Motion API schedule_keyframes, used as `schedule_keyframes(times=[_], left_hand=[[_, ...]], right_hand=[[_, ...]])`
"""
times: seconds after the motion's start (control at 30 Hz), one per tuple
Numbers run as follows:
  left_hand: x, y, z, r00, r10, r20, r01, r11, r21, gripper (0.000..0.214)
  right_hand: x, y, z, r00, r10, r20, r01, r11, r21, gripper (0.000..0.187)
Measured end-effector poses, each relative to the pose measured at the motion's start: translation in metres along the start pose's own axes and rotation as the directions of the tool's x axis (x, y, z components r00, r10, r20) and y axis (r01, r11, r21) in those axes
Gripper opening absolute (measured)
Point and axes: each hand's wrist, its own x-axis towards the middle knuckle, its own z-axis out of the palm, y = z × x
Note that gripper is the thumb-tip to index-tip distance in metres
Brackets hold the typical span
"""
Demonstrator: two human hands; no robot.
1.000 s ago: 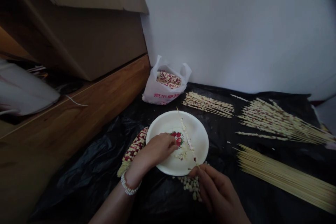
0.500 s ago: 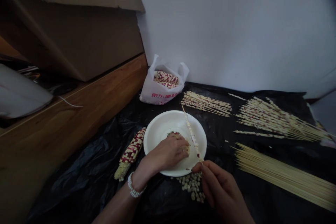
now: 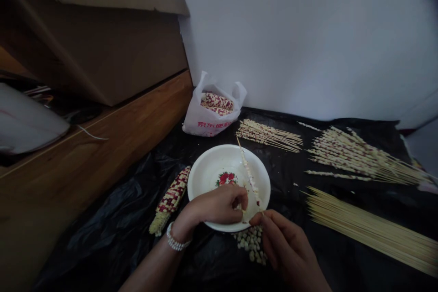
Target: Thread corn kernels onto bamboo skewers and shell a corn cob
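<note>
My right hand (image 3: 285,242) pinches the lower end of a thin wooden skewer (image 3: 249,171) threaded with pale and a few dark corn kernels. The skewer slants up and left across the right side of a white bowl (image 3: 198,169) with a red floral print. Inside the bowl, my left hand (image 3: 222,203), with a beaded bracelet at the wrist, has its fingers curled close to the bowl's low right side. Small pale bits show by its fingertips; what it grips is too small to make out. Loose kernels (image 3: 251,242) lie below the bowl.
A partly stripped corn cob (image 3: 173,196) lies left of the bowl. Behind stands a plastic bag (image 3: 208,121) with cobs. Kernel-covered skewers (image 3: 352,153) and bare skewers (image 3: 369,230) lie right on black plastic sheeting (image 3: 284,169). A cardboard box (image 3: 137,45) is at left.
My left hand has drawn back toward me in the bowl, its fingers curling from a spread position, uncovering the red print. My right hand and the skewer stay nearly still.
</note>
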Motion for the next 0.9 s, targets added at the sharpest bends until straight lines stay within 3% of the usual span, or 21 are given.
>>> schedule_keyframes(times=[0.1, 0.2, 0.3, 0.37, 0.47, 0.53, 0.6, 0.9], left_hand=[[-0.001, -0.002, -0.004, 1.0, 0.005, -0.016, -0.009, 0.957, -0.291, 0.013], [-0.001, -0.003, -0.011, 0.994, -0.058, -0.095, -0.018, 0.76, -0.65, 0.01], [-0.002, -0.002, -0.018, 0.966, -0.162, -0.201, -0.107, 0.455, -0.884, 0.012], [-0.003, -0.001, -0.023, 0.956, -0.228, -0.185, -0.147, 0.173, -0.974, 0.01], [-0.001, -0.002, -0.028, 0.943, -0.315, -0.108, -0.192, -0.246, -0.95, 0.018], [0.001, -0.006, -0.03, 0.92, -0.381, -0.089, -0.242, -0.377, -0.894, 0.021], [0.003, -0.011, -0.03, 0.893, -0.44, -0.093, -0.28, -0.383, -0.88, 0.024], [0.003, -0.014, -0.031, 0.831, -0.488, -0.267, -0.378, -0.144, -0.914, 0.035]], right_hand=[[0.0, 0.0, 0.0, 1.0, 0.003, -0.008, -0.002, 1.0, 0.019, 0.034], [0.0, -0.004, 0.0, 1.0, -0.018, -0.024, 0.019, 1.0, 0.013, 0.036], [0.0, -0.006, 0.001, 1.0, -0.007, -0.023, 0.008, 1.0, 0.026, 0.038], [0.0, -0.005, 0.001, 1.0, -0.001, -0.015, 0.002, 0.998, 0.063, 0.038], [-0.001, -0.005, 0.003, 1.0, 0.017, -0.021, -0.015, 0.995, 0.101, 0.038], [-0.002, -0.006, 0.006, 0.998, 0.038, -0.045, -0.033, 0.994, 0.103, 0.039], [-0.002, -0.008, 0.008, 0.996, 0.055, -0.067, -0.048, 0.994, 0.099, 0.039], [-0.003, -0.005, 0.013, 0.985, 0.17, -0.01, -0.168, 0.981, 0.1, 0.044]])
